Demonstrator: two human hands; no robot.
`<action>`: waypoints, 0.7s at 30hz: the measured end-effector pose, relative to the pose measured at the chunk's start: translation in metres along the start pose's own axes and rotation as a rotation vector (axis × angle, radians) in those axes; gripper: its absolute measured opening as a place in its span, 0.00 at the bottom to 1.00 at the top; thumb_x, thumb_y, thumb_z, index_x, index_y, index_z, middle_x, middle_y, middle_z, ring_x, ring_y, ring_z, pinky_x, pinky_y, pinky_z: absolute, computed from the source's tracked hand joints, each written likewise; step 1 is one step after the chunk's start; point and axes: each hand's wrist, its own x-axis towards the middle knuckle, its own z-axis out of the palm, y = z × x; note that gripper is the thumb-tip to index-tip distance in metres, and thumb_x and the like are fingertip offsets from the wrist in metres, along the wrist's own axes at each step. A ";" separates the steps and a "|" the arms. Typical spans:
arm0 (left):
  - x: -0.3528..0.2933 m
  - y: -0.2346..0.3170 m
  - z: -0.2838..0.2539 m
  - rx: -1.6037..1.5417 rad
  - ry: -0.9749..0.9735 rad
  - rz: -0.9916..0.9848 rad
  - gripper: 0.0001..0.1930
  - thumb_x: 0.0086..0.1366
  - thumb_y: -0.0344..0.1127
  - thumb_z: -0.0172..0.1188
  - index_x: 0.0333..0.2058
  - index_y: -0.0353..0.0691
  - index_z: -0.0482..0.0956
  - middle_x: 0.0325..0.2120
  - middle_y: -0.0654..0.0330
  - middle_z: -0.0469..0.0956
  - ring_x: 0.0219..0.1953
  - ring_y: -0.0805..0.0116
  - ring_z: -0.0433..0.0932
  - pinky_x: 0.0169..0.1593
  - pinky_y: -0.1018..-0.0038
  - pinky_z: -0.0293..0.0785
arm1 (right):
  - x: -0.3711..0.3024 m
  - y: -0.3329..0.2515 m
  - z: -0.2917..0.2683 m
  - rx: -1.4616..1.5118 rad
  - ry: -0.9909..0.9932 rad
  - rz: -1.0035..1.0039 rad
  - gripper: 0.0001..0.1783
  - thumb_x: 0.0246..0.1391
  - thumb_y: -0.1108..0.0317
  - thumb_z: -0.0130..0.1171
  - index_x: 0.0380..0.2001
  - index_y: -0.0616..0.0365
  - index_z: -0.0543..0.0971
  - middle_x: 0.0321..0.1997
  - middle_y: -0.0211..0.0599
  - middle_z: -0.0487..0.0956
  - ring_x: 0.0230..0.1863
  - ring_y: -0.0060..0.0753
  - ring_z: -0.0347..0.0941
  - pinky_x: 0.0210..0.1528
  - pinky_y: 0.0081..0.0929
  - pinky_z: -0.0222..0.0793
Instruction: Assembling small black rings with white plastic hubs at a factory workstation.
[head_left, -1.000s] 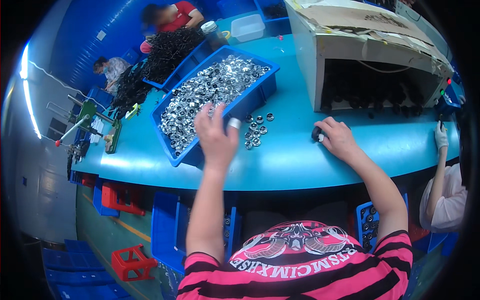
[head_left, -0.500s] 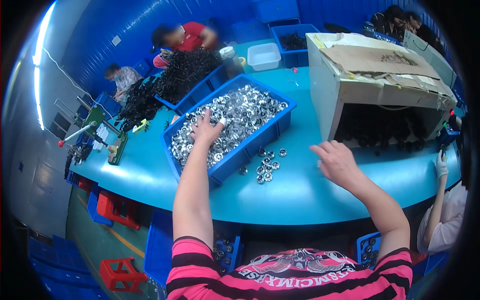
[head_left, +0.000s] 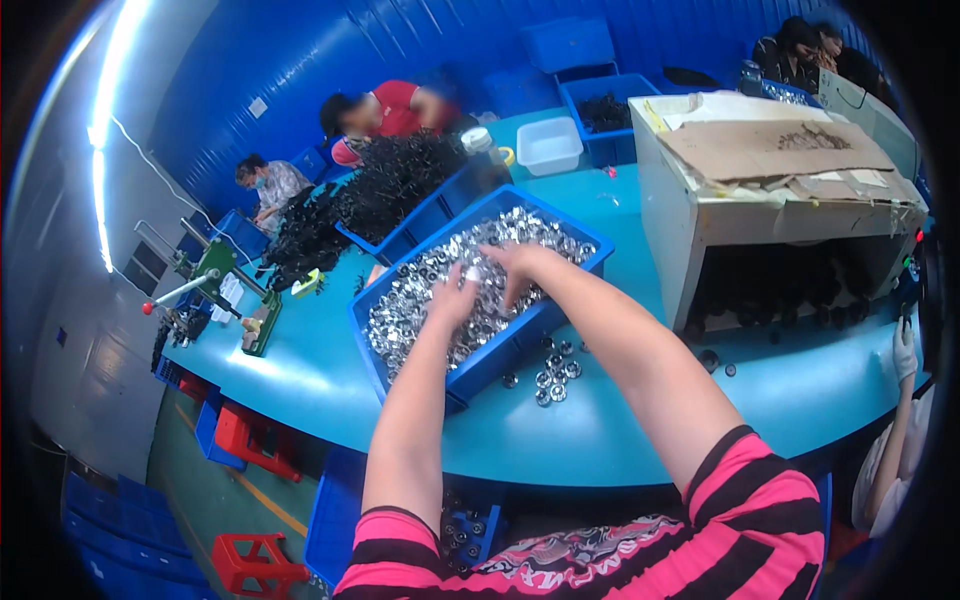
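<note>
A blue plastic bin (head_left: pixel 598 228) stands tilted in view on the table, heaped with small round shiny metal parts (head_left: pixel 405 318) with dark centres. Both my hands are over the heap. My left hand (head_left: pixel 455 297) rests among the parts with its fingers stretched forward, a white covering on one fingertip. Close beside it, my right hand (head_left: pixel 514 266) reaches in from the right, thumb and fingers apart and pointing down into the parts. The fingertips are partly lost among them. Several loose metal parts (head_left: pixel 552 380) lie on the table by the bin's near side.
A white box-like housing (head_left: pixel 665 225) with dark round parts inside stands at the right. Behind the bin are a pile of black parts (head_left: pixel 395 185) and a white tray (head_left: pixel 549 146). A green hand press (head_left: pixel 215 262) stands left. Other people work around the teal table (head_left: pixel 620 430).
My right hand has moved left from above the table into the bin, beside my left hand. My left hand has shifted slightly within the heap. The whole view has shifted a little.
</note>
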 end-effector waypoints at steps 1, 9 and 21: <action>-0.001 -0.003 0.008 -0.039 -0.004 -0.034 0.42 0.70 0.73 0.43 0.77 0.64 0.58 0.74 0.32 0.53 0.74 0.30 0.59 0.76 0.48 0.54 | 0.002 -0.003 0.015 0.143 -0.017 -0.022 0.85 0.22 0.44 0.89 0.82 0.39 0.45 0.77 0.53 0.63 0.72 0.57 0.69 0.70 0.50 0.69; 0.001 -0.007 0.024 -0.706 0.132 -0.241 0.37 0.70 0.64 0.52 0.65 0.40 0.74 0.62 0.39 0.69 0.63 0.43 0.73 0.65 0.56 0.68 | -0.003 -0.026 0.032 0.591 -0.002 -0.116 0.79 0.28 0.63 0.85 0.81 0.32 0.46 0.74 0.59 0.62 0.65 0.55 0.73 0.61 0.43 0.77; -0.029 0.072 -0.021 -0.800 0.289 -0.188 0.32 0.67 0.56 0.63 0.51 0.28 0.85 0.46 0.48 0.86 0.48 0.58 0.85 0.55 0.63 0.77 | -0.036 -0.019 -0.002 1.147 -0.010 -0.232 0.66 0.38 0.79 0.73 0.80 0.37 0.52 0.58 0.45 0.78 0.42 0.31 0.81 0.33 0.32 0.80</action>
